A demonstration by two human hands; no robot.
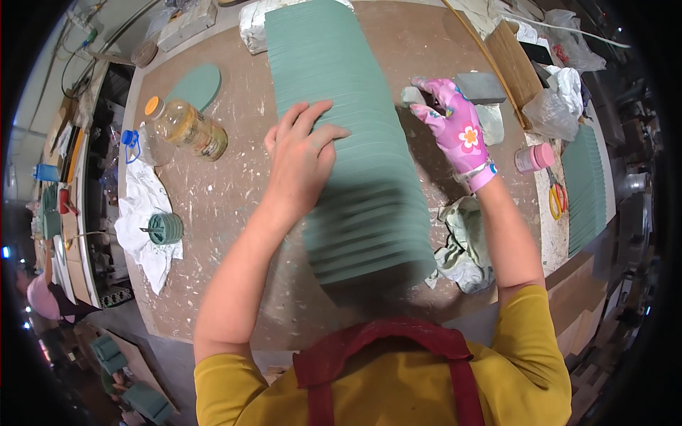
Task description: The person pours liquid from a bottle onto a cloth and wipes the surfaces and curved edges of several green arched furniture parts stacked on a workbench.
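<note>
Head view: I see my bare left hand (302, 160) lying flat, fingers spread, on a long stack of green boards (348, 142) that runs down the middle of the brown worktop (227, 213). My right hand (455, 128), in a pink flower glove, is closed on a small grey block (412, 96) beside the stack. A plastic jar (188, 128) lies on its side to the left.

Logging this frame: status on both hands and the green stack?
Left hand bare, flat on green panel stack. Right hand, flowered glove, holds small grey-green pad at stack's edge. Rag beside stack.
</note>
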